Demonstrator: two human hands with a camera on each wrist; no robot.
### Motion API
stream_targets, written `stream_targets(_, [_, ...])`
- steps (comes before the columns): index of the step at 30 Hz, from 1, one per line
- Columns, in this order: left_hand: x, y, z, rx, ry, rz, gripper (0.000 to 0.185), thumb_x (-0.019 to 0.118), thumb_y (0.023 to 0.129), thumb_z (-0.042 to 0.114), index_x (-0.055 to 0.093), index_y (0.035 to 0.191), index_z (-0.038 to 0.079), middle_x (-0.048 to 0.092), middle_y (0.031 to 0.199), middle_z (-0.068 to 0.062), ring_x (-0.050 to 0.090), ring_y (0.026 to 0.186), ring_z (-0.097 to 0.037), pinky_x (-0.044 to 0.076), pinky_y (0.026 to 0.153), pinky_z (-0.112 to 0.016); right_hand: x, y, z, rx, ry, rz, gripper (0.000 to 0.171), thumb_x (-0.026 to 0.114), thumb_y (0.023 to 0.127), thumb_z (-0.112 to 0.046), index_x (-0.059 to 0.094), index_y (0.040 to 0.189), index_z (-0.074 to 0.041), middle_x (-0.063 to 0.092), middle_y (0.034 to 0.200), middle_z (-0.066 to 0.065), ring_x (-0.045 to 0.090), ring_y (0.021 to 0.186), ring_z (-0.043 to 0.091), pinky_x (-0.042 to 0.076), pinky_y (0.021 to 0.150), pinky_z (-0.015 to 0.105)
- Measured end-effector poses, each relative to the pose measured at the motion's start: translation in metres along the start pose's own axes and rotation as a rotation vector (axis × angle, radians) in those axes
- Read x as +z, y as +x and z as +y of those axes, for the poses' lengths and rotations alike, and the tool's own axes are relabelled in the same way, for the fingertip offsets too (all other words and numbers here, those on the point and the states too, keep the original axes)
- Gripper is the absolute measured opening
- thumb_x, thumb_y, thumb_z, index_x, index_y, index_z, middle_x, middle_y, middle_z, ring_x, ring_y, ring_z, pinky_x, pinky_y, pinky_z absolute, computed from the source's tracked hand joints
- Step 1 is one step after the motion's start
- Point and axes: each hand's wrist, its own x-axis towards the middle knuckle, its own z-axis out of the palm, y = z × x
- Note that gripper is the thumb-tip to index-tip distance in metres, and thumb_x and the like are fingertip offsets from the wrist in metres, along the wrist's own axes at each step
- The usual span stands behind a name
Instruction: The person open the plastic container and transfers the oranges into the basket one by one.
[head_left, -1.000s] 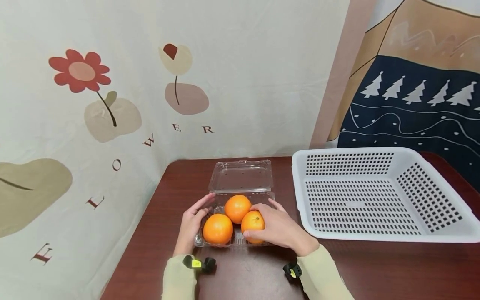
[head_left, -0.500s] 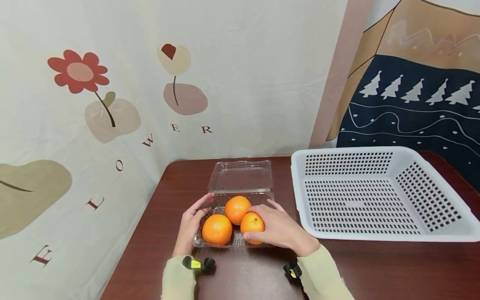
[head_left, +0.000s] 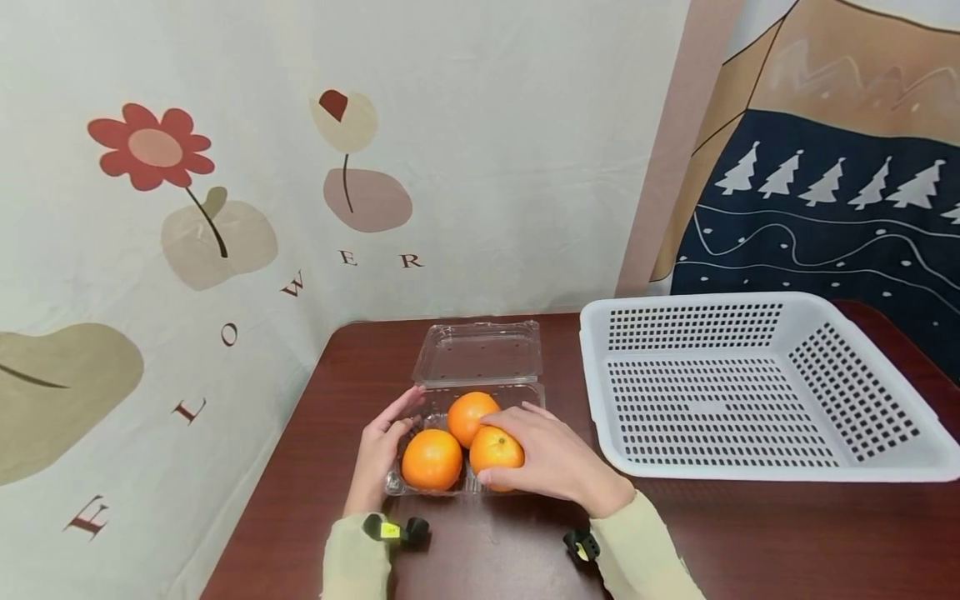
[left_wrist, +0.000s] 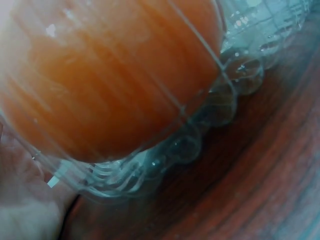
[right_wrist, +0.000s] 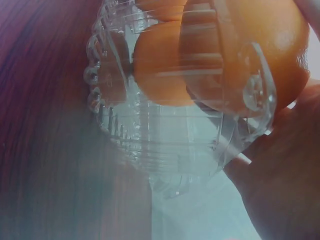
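Item: clear plastic clamshell box (head_left: 450, 487), lid folded open behind it, on my dark red-brown wooden table (head_left: 750, 533). Contents: three round oranges. My right hand (head_left: 551, 458) curls over the near-right orange (head_left: 491, 446), fingers and thumb gripping it inside the box. My left hand (head_left: 378, 446) rests with straight fingers against the box's left wall, beside the near-left orange (head_left: 431, 458); the far orange (head_left: 467, 412) sits behind both. Adjacent, right: white perforated plastic basket (head_left: 750, 471).
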Motion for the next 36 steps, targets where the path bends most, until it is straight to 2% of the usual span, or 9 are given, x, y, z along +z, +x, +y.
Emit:
stream_targets(3, [0.0,0.0,0.0,-0.001,0.003,0.001,0.043,0.039,0.09,-0.003,0.054,0.125,0.017,0.054,0.124,-0.001,0.048,0.114,-0.016,0.04,0.093,-0.026,-0.001,-0.002,-0.003,0.029,0.019,-0.024,0.062,0.051,0.07,-0.069,0.049,0.12,-0.033,0.052,0.107,-0.017,0.049,0.095,0.004,0.042,0.083,0.031])
stream_targets(6, [0.0,0.0,0.0,-0.001,0.001,0.008,0.043,0.04,0.089,-0.003,0.055,0.124,0.017,0.054,0.123,0.0,0.049,0.114,-0.015,0.04,0.092,-0.026,-0.001,-0.002,-0.005,0.046,0.022,-0.033,0.062,0.05,0.07,-0.07,0.047,0.121,-0.036,0.05,0.105,-0.016,0.049,0.088,0.004,0.044,0.071,0.029])
stream_targets(10, [0.0,0.001,0.003,-0.007,-0.003,0.003,0.043,0.039,0.089,-0.004,0.055,0.124,0.016,0.054,0.123,0.0,0.049,0.114,-0.015,0.04,0.093,-0.026,-0.001,-0.001,-0.006,0.038,0.015,-0.027,0.063,0.051,0.07,-0.069,0.047,0.122,-0.034,0.05,0.106,-0.015,0.05,0.087,0.004,0.044,0.071,0.029])
stream_targets(17, [0.003,-0.003,0.013,-0.037,-0.009,-0.01,0.042,0.038,0.09,-0.005,0.052,0.126,0.011,0.053,0.125,-0.003,0.047,0.116,-0.018,0.038,0.094,-0.027,0.001,-0.001,-0.007,0.026,0.093,-0.05,0.061,0.058,0.07,-0.063,0.047,0.122,-0.034,0.049,0.109,-0.015,0.048,0.09,0.004,0.045,0.073,0.026])
stream_targets(22, [0.006,-0.006,0.022,-0.059,-0.002,-0.008,0.042,0.038,0.09,-0.004,0.05,0.127,0.008,0.051,0.127,-0.007,0.045,0.118,-0.021,0.037,0.095,-0.029,0.002,-0.001,-0.007,0.015,0.104,-0.071,0.062,0.059,0.07,-0.062,0.047,0.123,-0.033,0.047,0.111,-0.015,0.048,0.091,0.005,0.045,0.072,0.025])
stream_targets(30, [0.005,-0.006,0.022,-0.042,-0.02,-0.011,0.042,0.038,0.089,-0.005,0.048,0.128,0.006,0.05,0.127,-0.009,0.045,0.118,-0.023,0.037,0.095,-0.031,0.002,-0.001,-0.007,-0.007,0.076,-0.09,0.062,0.056,0.073,-0.063,0.045,0.125,-0.031,0.045,0.115,-0.016,0.048,0.092,0.005,0.045,0.073,0.026])
stream_targets(36, [0.004,-0.006,0.021,-0.034,-0.031,-0.018,0.042,0.038,0.089,-0.005,0.048,0.128,0.006,0.051,0.127,-0.009,0.045,0.118,-0.024,0.036,0.096,-0.033,0.001,-0.001,-0.008,-0.007,0.093,-0.119,0.066,0.06,0.069,-0.063,0.045,0.125,-0.032,0.044,0.119,-0.015,0.049,0.095,0.007,0.046,0.074,0.029])
